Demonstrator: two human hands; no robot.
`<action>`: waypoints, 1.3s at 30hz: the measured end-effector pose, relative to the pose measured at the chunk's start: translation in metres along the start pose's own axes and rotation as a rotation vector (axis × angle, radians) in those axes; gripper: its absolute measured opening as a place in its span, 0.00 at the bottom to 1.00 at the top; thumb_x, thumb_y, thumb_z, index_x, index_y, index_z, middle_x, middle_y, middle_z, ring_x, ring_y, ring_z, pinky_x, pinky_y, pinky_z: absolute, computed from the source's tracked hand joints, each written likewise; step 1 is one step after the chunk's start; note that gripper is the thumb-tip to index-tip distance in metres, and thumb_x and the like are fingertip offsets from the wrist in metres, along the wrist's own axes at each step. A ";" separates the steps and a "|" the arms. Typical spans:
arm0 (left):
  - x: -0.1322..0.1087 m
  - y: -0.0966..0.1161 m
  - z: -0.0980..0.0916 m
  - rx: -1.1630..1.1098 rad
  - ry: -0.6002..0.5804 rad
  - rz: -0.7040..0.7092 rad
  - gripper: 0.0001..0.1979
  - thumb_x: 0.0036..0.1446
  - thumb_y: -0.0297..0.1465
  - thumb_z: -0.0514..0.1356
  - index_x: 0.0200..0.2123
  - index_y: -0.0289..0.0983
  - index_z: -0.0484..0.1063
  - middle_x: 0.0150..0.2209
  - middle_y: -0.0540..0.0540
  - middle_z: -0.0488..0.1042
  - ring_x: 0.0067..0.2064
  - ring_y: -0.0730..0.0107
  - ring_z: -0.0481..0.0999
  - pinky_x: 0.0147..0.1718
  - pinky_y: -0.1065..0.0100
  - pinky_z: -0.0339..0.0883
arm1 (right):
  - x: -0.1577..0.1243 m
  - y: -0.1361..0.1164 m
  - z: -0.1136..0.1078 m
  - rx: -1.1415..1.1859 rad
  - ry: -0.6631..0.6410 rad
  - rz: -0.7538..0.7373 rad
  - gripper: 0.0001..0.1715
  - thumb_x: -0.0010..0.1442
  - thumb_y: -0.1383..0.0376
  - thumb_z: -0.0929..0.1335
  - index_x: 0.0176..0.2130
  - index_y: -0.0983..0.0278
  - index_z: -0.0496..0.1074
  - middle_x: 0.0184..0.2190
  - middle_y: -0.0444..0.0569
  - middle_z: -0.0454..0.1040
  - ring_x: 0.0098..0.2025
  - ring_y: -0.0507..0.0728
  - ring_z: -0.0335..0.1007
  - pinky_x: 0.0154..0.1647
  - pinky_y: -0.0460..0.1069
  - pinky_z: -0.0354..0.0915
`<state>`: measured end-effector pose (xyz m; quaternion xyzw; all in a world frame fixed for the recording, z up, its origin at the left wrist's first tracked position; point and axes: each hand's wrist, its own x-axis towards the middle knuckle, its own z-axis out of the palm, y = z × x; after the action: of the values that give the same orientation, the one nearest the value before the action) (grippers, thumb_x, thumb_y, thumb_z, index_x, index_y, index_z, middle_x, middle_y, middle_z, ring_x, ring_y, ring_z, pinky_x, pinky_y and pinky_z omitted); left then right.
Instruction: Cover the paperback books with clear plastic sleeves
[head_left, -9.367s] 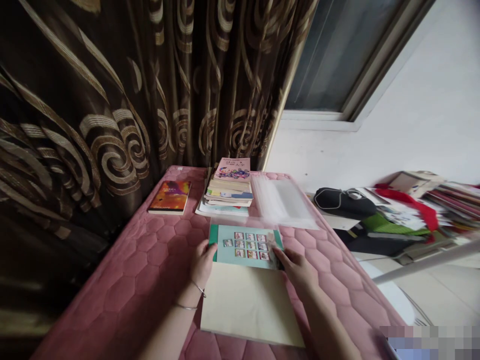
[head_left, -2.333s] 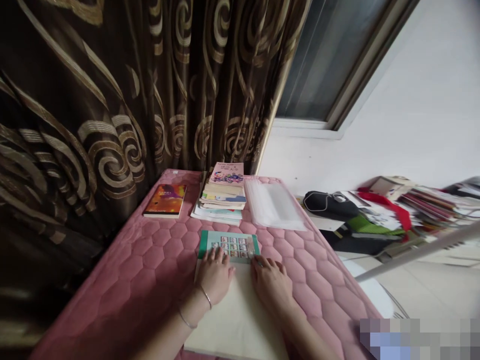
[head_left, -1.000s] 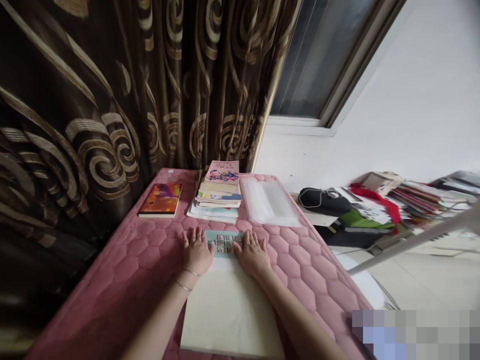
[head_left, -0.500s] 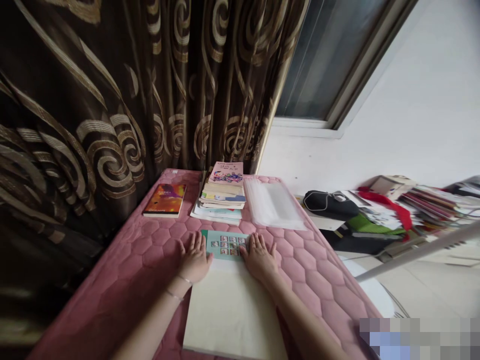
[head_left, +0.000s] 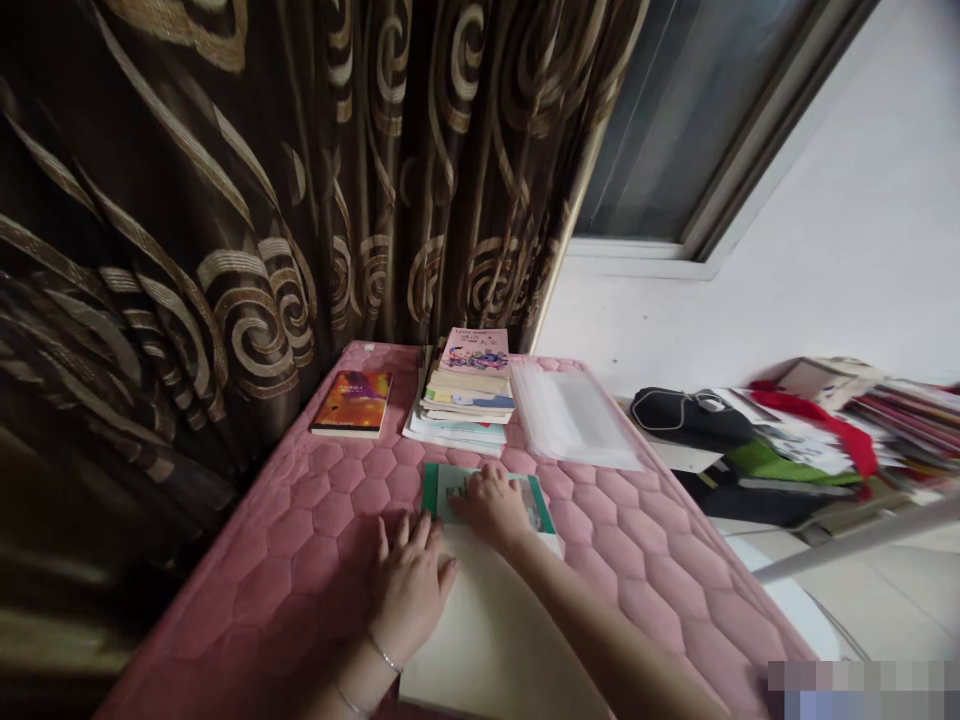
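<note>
A teal booklet with small pictures (head_left: 538, 505) lies on the pink quilted surface (head_left: 315, 520), partly tucked under a large cream sheet (head_left: 487, 640). My right hand (head_left: 491, 505) rests flat on the booklet, fingers spread. My left hand (head_left: 411, 585) lies open on the left edge of the cream sheet and the quilt, a thin bracelet on its wrist.
Behind the booklet stands a stack of books (head_left: 469, 395). An orange book (head_left: 352, 402) lies to its left and a clear plastic sleeve (head_left: 574, 420) to its right. A dark patterned curtain (head_left: 247, 220) hangs at the left. A cluttered side table (head_left: 795, 450) stands at the right.
My right hand has slid left onto the middle of the booklet. My left hand has drawn back toward me, off the booklet onto the cream sheet's edge.
</note>
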<state>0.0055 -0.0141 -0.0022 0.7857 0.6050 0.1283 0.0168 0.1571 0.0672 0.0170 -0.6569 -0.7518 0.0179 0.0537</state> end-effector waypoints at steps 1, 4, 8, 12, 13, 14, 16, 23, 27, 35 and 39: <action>0.000 -0.001 0.002 0.000 0.005 0.001 0.22 0.62 0.42 0.49 0.54 0.40 0.68 0.58 0.42 0.67 0.61 0.49 0.61 0.60 0.38 0.47 | 0.003 -0.011 0.001 0.050 -0.029 -0.020 0.28 0.60 0.50 0.63 0.47 0.69 0.72 0.48 0.64 0.70 0.51 0.66 0.66 0.49 0.58 0.61; -0.001 -0.002 0.007 0.002 0.025 0.008 0.20 0.62 0.41 0.51 0.53 0.39 0.69 0.57 0.41 0.67 0.60 0.50 0.62 0.61 0.41 0.48 | 0.017 -0.033 0.006 0.135 -0.117 -0.025 0.28 0.56 0.46 0.65 0.42 0.66 0.75 0.43 0.59 0.74 0.44 0.62 0.72 0.43 0.51 0.64; 0.000 -0.002 0.010 -0.007 0.046 0.010 0.20 0.61 0.40 0.52 0.52 0.39 0.70 0.57 0.41 0.68 0.59 0.50 0.63 0.61 0.41 0.49 | 0.047 -0.038 0.011 0.122 -0.147 0.030 0.29 0.56 0.44 0.65 0.40 0.66 0.77 0.41 0.59 0.78 0.42 0.62 0.74 0.40 0.50 0.65; -0.001 -0.001 0.009 -0.028 0.063 0.005 0.21 0.61 0.41 0.53 0.54 0.39 0.68 0.55 0.42 0.69 0.58 0.50 0.64 0.61 0.41 0.50 | 0.076 -0.037 0.010 0.095 -0.149 0.087 0.27 0.60 0.49 0.62 0.42 0.67 0.76 0.40 0.61 0.78 0.44 0.63 0.74 0.43 0.52 0.64; -0.001 -0.001 0.009 -0.030 0.066 0.002 0.22 0.60 0.41 0.53 0.54 0.39 0.68 0.54 0.41 0.69 0.58 0.51 0.64 0.61 0.42 0.50 | 0.080 -0.038 0.010 0.091 -0.149 0.092 0.27 0.60 0.50 0.62 0.43 0.67 0.76 0.40 0.61 0.78 0.44 0.64 0.74 0.43 0.52 0.64; -0.002 -0.001 0.009 -0.029 0.069 -0.003 0.22 0.60 0.42 0.53 0.54 0.38 0.68 0.54 0.41 0.69 0.57 0.51 0.64 0.61 0.42 0.50 | 0.082 -0.039 0.010 0.087 -0.147 0.094 0.26 0.60 0.51 0.62 0.43 0.68 0.76 0.40 0.62 0.78 0.44 0.64 0.74 0.43 0.53 0.64; -0.002 -0.001 0.010 -0.021 0.078 -0.017 0.23 0.60 0.42 0.53 0.54 0.38 0.68 0.53 0.40 0.69 0.57 0.50 0.64 0.61 0.43 0.51 | 0.080 -0.041 0.009 0.082 -0.143 0.078 0.26 0.61 0.51 0.62 0.42 0.68 0.76 0.40 0.62 0.78 0.44 0.64 0.74 0.44 0.53 0.63; -0.002 -0.001 0.011 0.016 0.080 -0.035 0.20 0.59 0.42 0.55 0.50 0.39 0.71 0.53 0.40 0.68 0.55 0.50 0.67 0.60 0.44 0.52 | 0.038 -0.039 0.011 0.100 -0.197 -0.071 0.24 0.55 0.47 0.67 0.35 0.63 0.78 0.37 0.57 0.79 0.42 0.63 0.75 0.45 0.53 0.62; -0.002 0.000 0.010 0.014 0.071 -0.040 0.20 0.59 0.42 0.54 0.50 0.38 0.72 0.53 0.39 0.68 0.54 0.51 0.68 0.60 0.44 0.51 | 0.028 -0.037 0.010 0.101 -0.207 -0.095 0.24 0.53 0.46 0.68 0.31 0.64 0.78 0.34 0.57 0.80 0.40 0.64 0.75 0.45 0.54 0.62; -0.003 0.001 0.007 -0.004 0.073 -0.028 0.23 0.61 0.43 0.51 0.55 0.39 0.67 0.54 0.40 0.68 0.57 0.51 0.64 0.61 0.44 0.49 | 0.078 -0.032 0.011 0.108 -0.141 0.076 0.27 0.58 0.48 0.64 0.40 0.67 0.77 0.39 0.63 0.78 0.45 0.64 0.74 0.46 0.54 0.61; -0.003 0.000 0.007 -0.007 0.072 -0.025 0.23 0.61 0.43 0.51 0.56 0.40 0.67 0.55 0.39 0.67 0.58 0.51 0.64 0.61 0.43 0.48 | 0.085 -0.032 0.013 0.141 -0.132 0.104 0.29 0.58 0.48 0.64 0.41 0.69 0.76 0.38 0.63 0.78 0.43 0.64 0.74 0.44 0.53 0.61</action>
<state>0.0061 -0.0162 -0.0094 0.7728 0.6146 0.1585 -0.0006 0.1134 0.1478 0.0117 -0.6869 -0.7156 0.1168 0.0491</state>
